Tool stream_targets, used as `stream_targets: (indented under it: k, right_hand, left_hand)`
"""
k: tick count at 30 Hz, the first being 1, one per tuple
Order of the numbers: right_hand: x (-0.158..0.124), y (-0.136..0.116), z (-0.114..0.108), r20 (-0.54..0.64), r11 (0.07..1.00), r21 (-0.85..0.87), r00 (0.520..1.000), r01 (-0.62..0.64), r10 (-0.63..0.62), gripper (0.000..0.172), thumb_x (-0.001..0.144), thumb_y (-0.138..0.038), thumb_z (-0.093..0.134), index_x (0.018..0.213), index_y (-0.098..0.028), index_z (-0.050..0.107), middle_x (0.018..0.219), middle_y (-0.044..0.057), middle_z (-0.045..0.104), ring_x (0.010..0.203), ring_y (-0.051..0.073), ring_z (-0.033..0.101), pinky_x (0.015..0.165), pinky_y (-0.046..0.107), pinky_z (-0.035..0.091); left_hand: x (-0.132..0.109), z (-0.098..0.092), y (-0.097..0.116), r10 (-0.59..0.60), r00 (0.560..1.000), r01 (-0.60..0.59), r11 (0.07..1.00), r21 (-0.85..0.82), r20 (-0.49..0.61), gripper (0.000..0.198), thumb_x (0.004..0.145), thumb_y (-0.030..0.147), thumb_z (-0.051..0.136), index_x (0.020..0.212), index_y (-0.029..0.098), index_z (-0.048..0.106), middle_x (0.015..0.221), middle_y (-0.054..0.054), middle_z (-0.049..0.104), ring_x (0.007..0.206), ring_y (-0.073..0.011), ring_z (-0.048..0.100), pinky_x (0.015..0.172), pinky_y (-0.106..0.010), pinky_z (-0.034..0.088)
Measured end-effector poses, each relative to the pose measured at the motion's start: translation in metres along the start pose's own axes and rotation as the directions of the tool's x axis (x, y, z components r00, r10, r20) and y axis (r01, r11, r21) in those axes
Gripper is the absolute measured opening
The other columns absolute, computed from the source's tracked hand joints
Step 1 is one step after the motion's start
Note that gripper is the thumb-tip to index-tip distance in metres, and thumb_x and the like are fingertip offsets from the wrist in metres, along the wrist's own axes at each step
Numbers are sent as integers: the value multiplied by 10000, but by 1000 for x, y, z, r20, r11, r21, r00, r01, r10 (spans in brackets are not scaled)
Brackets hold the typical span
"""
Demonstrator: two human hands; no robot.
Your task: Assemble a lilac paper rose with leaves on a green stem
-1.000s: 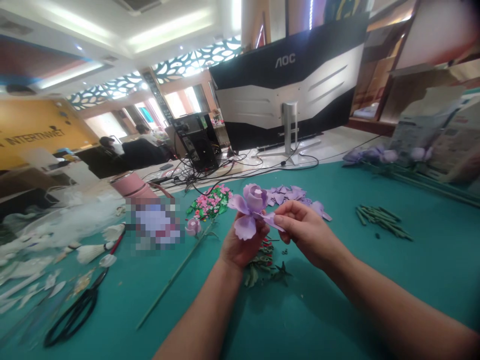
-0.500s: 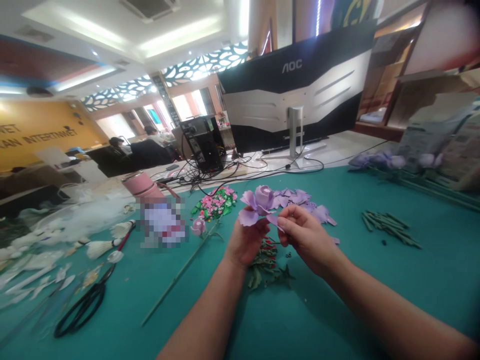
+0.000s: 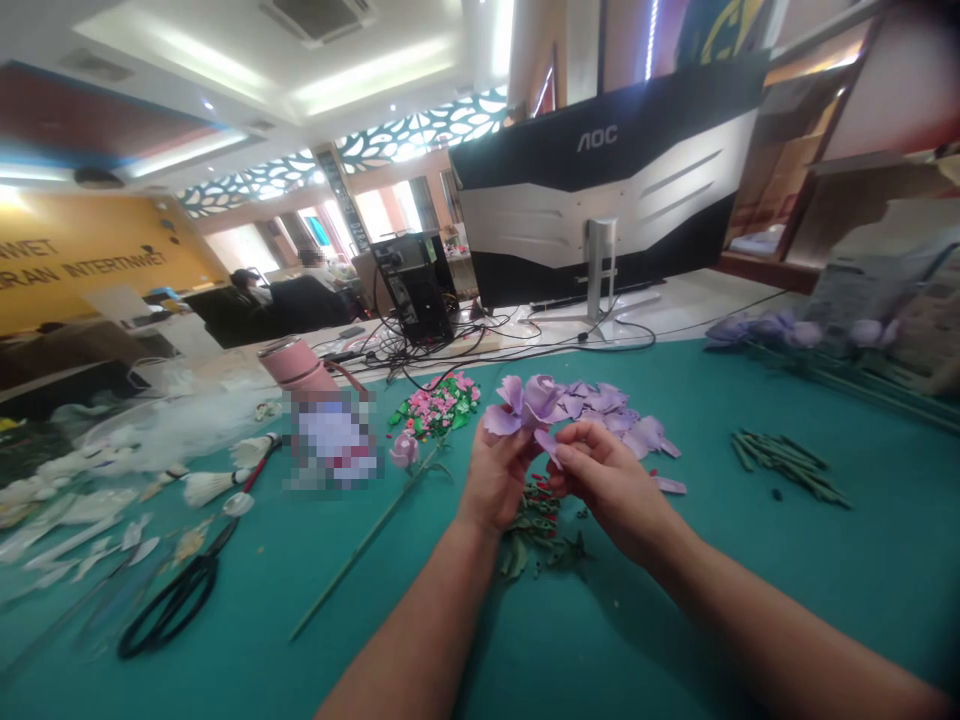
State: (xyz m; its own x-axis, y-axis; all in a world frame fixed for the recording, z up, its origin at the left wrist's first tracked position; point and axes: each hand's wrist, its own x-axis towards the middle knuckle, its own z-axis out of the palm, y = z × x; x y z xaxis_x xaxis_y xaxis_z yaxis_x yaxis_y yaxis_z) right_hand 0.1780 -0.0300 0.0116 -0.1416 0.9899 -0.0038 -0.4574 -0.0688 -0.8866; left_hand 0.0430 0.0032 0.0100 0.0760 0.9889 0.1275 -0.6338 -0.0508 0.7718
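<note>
My left hand (image 3: 495, 477) is closed around the base of a lilac artificial flower (image 3: 537, 400), its petals spreading above the fingers. Between thumb and fingers, my right hand (image 3: 602, 470) pinches a lilac petal (image 3: 549, 447) at the flower's lower right side. Whether that petal is joined to the flower, I cannot tell. Behind the hands lies a pile of loose lilac petals (image 3: 596, 400). Below them is a heap of green leafy pieces with red bits (image 3: 534, 530). A long-stemmed lilac rosebud (image 3: 404, 450) rests on the green mat to the left.
Black-handled scissors (image 3: 176, 600), white pieces (image 3: 206, 487) and a pink bottle (image 3: 300, 370) are on the left. Pink and green small flowers (image 3: 442, 402) sit behind. Green stem pieces (image 3: 791, 465) lie right. A monitor (image 3: 600, 200) and cables stand at the back.
The view has shifted slightly, so things appear a little farther right. My right hand has drawn the pinched petal slightly down, and the flower has turned a little in my left hand.
</note>
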Motion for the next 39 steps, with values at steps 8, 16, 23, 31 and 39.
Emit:
stream_targets:
  k: [8, 16, 23, 31, 39]
  right_hand:
    - [-2, -3, 4, 44, 988, -142, 997, 68, -63, 370, 763, -457, 737, 941, -223, 514, 626, -66, 620, 563, 126, 636, 565, 259, 509]
    - [38, -39, -73, -141, 612, -771, 889, 178, -437, 264, 901, -449, 493, 917, -205, 591, 749, 5, 661, 589, 133, 604, 544, 260, 485]
    - [62, -35, -140, -175, 147, -982, 880, -122, -441, 269, 832, -209, 512, 998, -206, 724, 1013, 80, 720, 922, 225, 644, 818, 337, 473]
    - [68, -6, -156, -117, -133, -977, 944, -164, -310, 372, 879, -250, 514, 1192, -158, 693, 1168, 177, 652, 1117, 301, 563, 985, 435, 389]
    - [74, -2, -162, -99, -156, -976, 946, -153, -310, 335, 883, -301, 528, 1131, -179, 717, 1094, 147, 684, 1025, 274, 603, 901, 388, 436]
  left_hand:
    - [1, 2, 1, 29, 999, -27, 999, 35, -43, 363, 669, 153, 834, 956, 167, 612, 858, -19, 717, 737, -126, 665, 665, -220, 503]
    - [10, -2, 16, -32, 990, 25, 998, -49, -138, 232, 658, 144, 803, 808, 172, 628, 819, -6, 734, 736, -138, 698, 636, -215, 535]
    - [7, -6, 20, -138, 977, 116, 983, -139, -163, 237, 679, 121, 770, 819, 197, 594, 789, -1, 731, 737, -186, 722, 639, -296, 580]
    - [-1, -4, 20, -210, 970, 190, 969, -156, -121, 211, 747, 128, 715, 897, 204, 588, 840, -20, 736, 747, -189, 729, 690, -316, 574]
    - [-5, -4, 19, -226, 970, 212, 966, -150, -89, 219, 719, 146, 750, 861, 195, 591, 839, -32, 734, 740, -196, 720, 697, -334, 567]
